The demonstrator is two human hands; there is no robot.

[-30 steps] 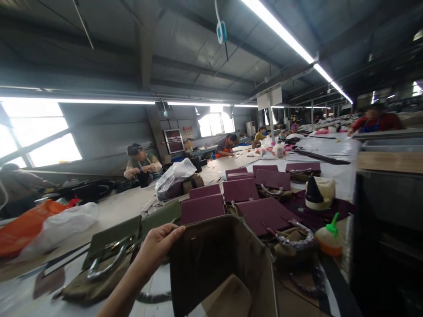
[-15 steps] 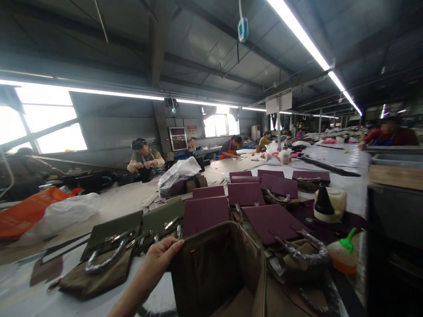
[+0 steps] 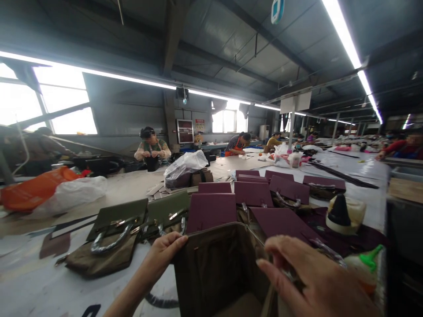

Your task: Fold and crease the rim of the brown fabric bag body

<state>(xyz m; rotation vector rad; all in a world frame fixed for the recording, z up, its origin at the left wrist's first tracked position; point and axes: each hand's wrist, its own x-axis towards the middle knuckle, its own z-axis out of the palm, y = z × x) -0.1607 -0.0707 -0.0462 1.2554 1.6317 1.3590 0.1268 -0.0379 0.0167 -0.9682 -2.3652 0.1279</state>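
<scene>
In front of me a brown handbag (image 3: 224, 264) stands with its mouth toward me, its dark inside showing. My left hand (image 3: 168, 246) is closed on the upper left corner of its rim, thumb on top. My right hand (image 3: 307, 277), a little blurred, is at the bag's right edge with thumb and forefinger apart and fingers curved. Whether its fingertips touch the rim I cannot tell. Just beyond the bag stand purple flap panels (image 3: 211, 211) of other bags. To the left lies a green-flapped handbag (image 3: 112, 237) with a plastic-wrapped handle.
A squeeze bottle with a green nozzle (image 3: 370, 259) and a pale container with a black cone (image 3: 345, 213) stand on the right. Beyond the bags lies a clear plastic bag (image 3: 185, 167). At far left is an orange bag (image 3: 39, 189). Several co-workers sit farther off.
My right hand has come into view from the lower right, up to the bag's right edge. My left hand keeps its grip on the rim. The view has turned slightly left.
</scene>
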